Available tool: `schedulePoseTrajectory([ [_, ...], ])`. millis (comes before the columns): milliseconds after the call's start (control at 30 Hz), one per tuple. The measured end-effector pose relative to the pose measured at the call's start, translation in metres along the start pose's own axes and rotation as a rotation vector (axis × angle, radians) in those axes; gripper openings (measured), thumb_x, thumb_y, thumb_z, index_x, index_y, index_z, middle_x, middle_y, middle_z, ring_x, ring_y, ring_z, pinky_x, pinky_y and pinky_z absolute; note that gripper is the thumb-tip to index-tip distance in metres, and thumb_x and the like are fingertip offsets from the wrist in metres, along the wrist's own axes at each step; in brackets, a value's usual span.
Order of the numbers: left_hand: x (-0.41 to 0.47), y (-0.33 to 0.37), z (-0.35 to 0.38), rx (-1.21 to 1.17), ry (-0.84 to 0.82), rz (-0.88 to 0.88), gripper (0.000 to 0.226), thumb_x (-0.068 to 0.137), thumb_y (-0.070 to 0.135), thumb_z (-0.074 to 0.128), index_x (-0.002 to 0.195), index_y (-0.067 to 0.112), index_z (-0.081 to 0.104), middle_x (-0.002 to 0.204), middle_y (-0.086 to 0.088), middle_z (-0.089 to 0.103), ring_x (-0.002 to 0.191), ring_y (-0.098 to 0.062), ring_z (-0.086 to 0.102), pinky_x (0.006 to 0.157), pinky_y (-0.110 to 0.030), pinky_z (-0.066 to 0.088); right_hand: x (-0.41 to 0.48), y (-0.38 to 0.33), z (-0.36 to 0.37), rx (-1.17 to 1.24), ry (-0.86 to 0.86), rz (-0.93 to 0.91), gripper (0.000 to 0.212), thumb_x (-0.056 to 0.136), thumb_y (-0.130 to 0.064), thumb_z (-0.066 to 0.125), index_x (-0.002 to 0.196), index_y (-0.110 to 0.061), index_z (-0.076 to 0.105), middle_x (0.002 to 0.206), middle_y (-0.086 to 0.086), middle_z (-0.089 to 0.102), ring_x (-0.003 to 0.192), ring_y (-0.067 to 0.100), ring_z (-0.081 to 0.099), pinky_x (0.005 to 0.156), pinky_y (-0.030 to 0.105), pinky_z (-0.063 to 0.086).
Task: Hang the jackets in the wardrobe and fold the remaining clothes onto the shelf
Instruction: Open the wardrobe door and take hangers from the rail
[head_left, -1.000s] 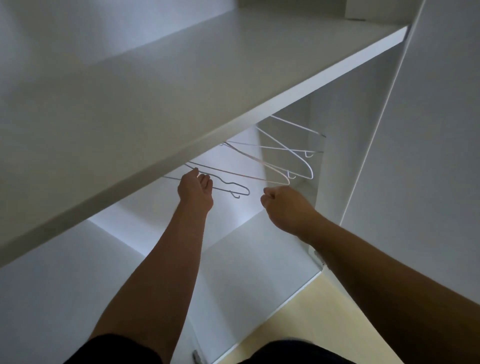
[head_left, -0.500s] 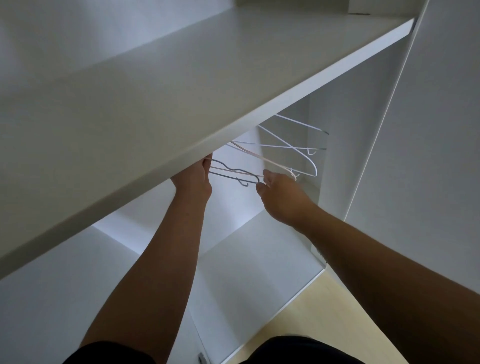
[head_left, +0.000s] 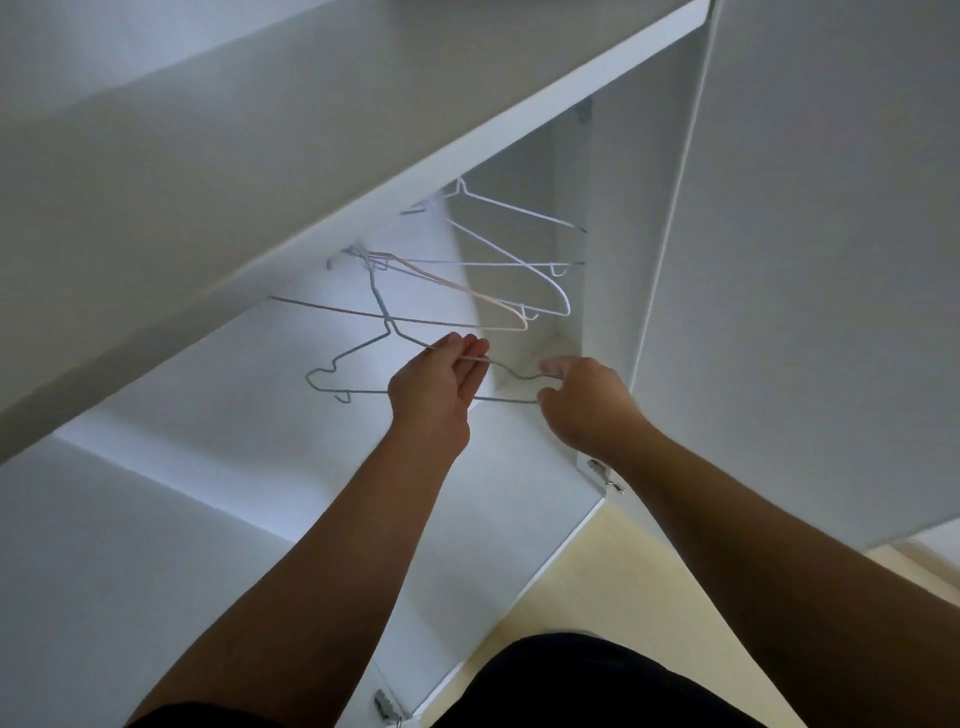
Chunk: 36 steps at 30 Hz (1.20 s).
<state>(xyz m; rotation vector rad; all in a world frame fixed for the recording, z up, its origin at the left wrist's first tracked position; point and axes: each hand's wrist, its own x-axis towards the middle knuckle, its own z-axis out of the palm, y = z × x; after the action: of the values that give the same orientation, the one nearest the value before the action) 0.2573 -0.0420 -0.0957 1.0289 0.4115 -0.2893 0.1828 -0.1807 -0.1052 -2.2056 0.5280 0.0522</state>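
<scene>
Grey wire hanger (head_left: 363, 391) sits inside the wardrobe, below the shelf (head_left: 260, 156), with its neck rising toward 11 o'clock. Left hand (head_left: 436, 384): fingers pinch the hanger's sloping shoulder wire. Right hand (head_left: 587, 400), at 3 o'clock from the left: fingers curled round the hanger's right end. White hangers (head_left: 511, 209) hang at 1 o'clock above both hands.

The front edge of the shelf (head_left: 467, 156) hid most of the hooks of the hangers (head_left: 519, 263) and whatever they hung from. The left hand (head_left: 436, 387) covered the middle of the lower bar of the grey hanger (head_left: 363, 391), and whether its fingers gripped the wire could not be told. The right hand (head_left: 587, 402) hid that hanger's right tip. Both arms and the door (head_left: 831, 260) on the right ran out of frame.
</scene>
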Motion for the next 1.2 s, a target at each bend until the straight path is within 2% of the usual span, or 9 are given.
schedulePoseTrajectory([
  [133,-0.001,-0.026,0.015,0.089,-0.097,-0.165,0.021,0.099,0.018,0.062,0.104,-0.003,0.064,0.09,-0.015,0.076,0.091,-0.03,0.076,0.075,-0.036,0.064,-0.022,0.048,-0.034,0.067,-0.035,0.134,0.044,0.086,0.002,0.042,0.082,-0.021,0.08,0.097,0.001,0.075,0.09,0.023,0.068,0.076,0.029,0.055],
  [267,-0.003,-0.069,0.038,0.202,-0.156,-0.357,0.016,0.098,0.015,0.059,0.101,-0.001,0.06,0.092,-0.017,0.073,0.087,-0.03,0.077,0.073,-0.037,0.064,-0.057,0.107,-0.073,0.073,0.039,0.292,0.044,0.082,0.008,0.047,0.065,-0.022,0.075,0.08,0.003,0.075,0.086,0.025,0.071,0.077,0.035,0.058],
  [333,-0.006,-0.101,0.046,0.351,-0.217,-0.483,0.02,0.099,0.017,0.058,0.104,-0.002,0.059,0.092,-0.02,0.074,0.087,-0.032,0.076,0.076,-0.041,0.062,-0.077,0.134,-0.087,0.073,0.03,0.332,0.033,0.088,0.001,0.054,0.073,-0.019,0.076,0.088,0.005,0.076,0.093,0.027,0.071,0.081,0.033,0.058],
  [433,-0.019,-0.162,0.054,0.786,-0.363,-0.559,0.03,0.1,0.024,0.061,0.099,-0.005,0.063,0.089,-0.022,0.076,0.077,-0.032,0.077,0.07,-0.04,0.061,-0.114,0.174,-0.105,0.083,0.03,0.455,0.031,0.1,-0.011,0.051,0.116,-0.022,0.075,0.122,-0.004,0.071,0.118,0.02,0.063,0.091,0.026,0.052],
  [567,-0.056,-0.246,0.069,1.43,-0.589,-0.325,0.033,0.092,0.034,0.07,0.08,0.003,0.063,0.077,-0.016,0.069,0.07,-0.03,0.071,0.077,-0.039,0.063,-0.181,0.232,-0.131,-0.039,0.038,0.628,0.039,0.102,-0.013,0.046,0.131,-0.028,0.068,0.134,-0.007,0.063,0.125,0.02,0.056,0.093,0.028,0.048],
  [667,-0.103,-0.305,0.09,1.696,-0.855,-0.011,0.026,0.088,0.033,0.067,0.074,0.012,0.06,0.069,-0.006,0.06,0.058,-0.021,0.058,0.05,-0.021,0.045,-0.236,0.27,-0.147,-0.119,0.018,0.782,0.03,0.099,-0.018,0.053,0.121,-0.019,0.073,0.122,0.003,0.068,0.117,0.025,0.062,0.077,0.027,0.047],
  [800,-0.177,-0.381,0.125,1.663,-1.068,-0.016,0.022,0.093,0.027,0.06,0.078,0.011,0.064,0.07,-0.004,0.061,0.063,-0.022,0.055,0.051,-0.025,0.039,-0.32,0.327,-0.17,-0.044,0.109,0.983,0.03,0.1,-0.017,0.05,0.118,-0.016,0.073,0.116,0.003,0.068,0.106,0.025,0.064,0.079,0.029,0.05],
  [1000,-0.318,-0.485,0.175,1.685,-1.429,0.053,0.022,0.093,0.026,0.063,0.081,0.013,0.077,0.073,0.002,0.069,0.075,-0.023,0.062,0.069,-0.031,0.046,-0.464,0.397,-0.209,-0.037,0.281,1.248,0.013,0.084,-0.009,0.053,0.072,-0.012,0.055,0.081,0.005,0.06,0.066,0.021,0.056,0.064,0.033,0.051],
  [1200,-0.485,-0.563,0.208,1.618,-1.717,0.168,0.021,0.097,0.024,0.055,0.083,0.02,0.071,0.09,-0.002,0.072,0.08,-0.022,0.063,0.058,-0.025,0.043,-0.6,0.435,-0.241,-0.042,0.431,1.396,0.015,0.073,-0.006,0.044,0.072,-0.016,0.056,0.075,0.001,0.061,0.062,0.021,0.058,0.05,0.027,0.04],
])
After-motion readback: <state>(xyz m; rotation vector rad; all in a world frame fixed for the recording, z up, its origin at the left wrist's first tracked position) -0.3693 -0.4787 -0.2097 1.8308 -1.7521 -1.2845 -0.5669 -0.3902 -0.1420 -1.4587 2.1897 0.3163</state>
